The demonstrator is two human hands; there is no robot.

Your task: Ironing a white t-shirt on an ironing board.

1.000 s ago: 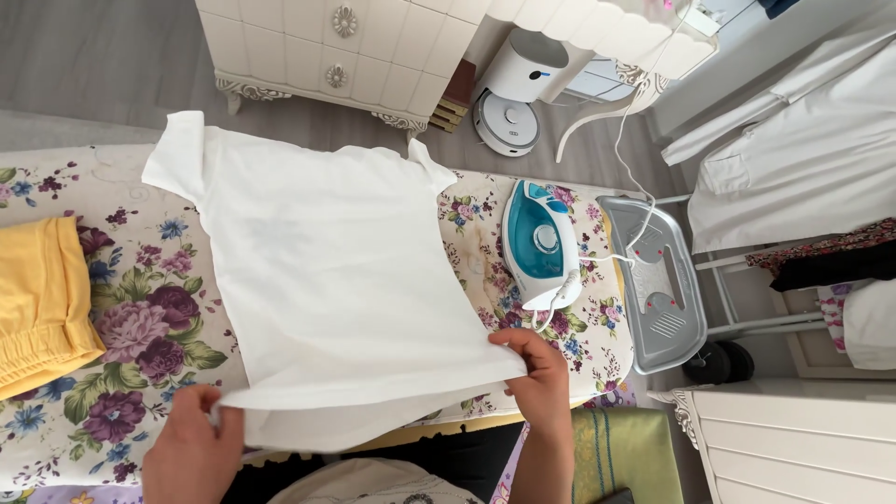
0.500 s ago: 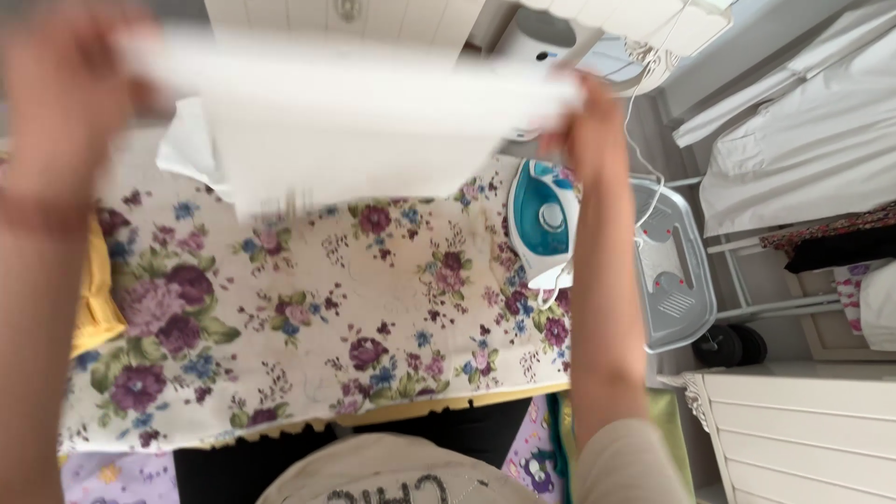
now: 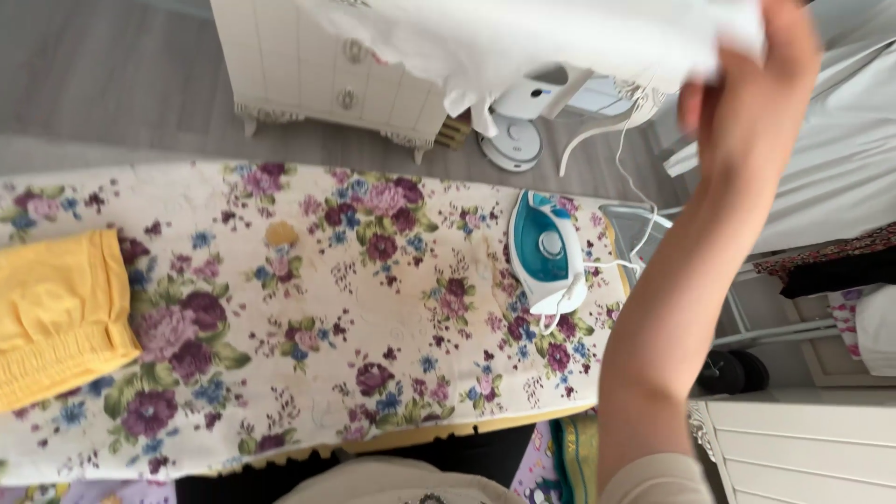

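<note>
The white garment (image 3: 523, 42) is held high above the ironing board (image 3: 373, 308), bunched along the top of the view, and its right edge is pinched by the fingers (image 3: 719, 89) of the right hand (image 3: 761, 103), which are pressed together on the cloth. The left hand is out of view, so its grip cannot be told. Below the fingers and slightly to their left, the teal iron (image 3: 548, 250) rests on the floral cover with its cord trailing away; far to the left of the fingers a folded yellow cloth (image 3: 56, 313) lies at the board's end. For the lift to be done well, the fabric is judged best kept taut between both grips and clear of the iron and cord, so that nothing is dragged.

Compared with a second ago, the garment has been lifted off the board, where it lay spread flat, and the floral cover is now fully exposed; the iron and yellow cloth are unchanged.
</note>
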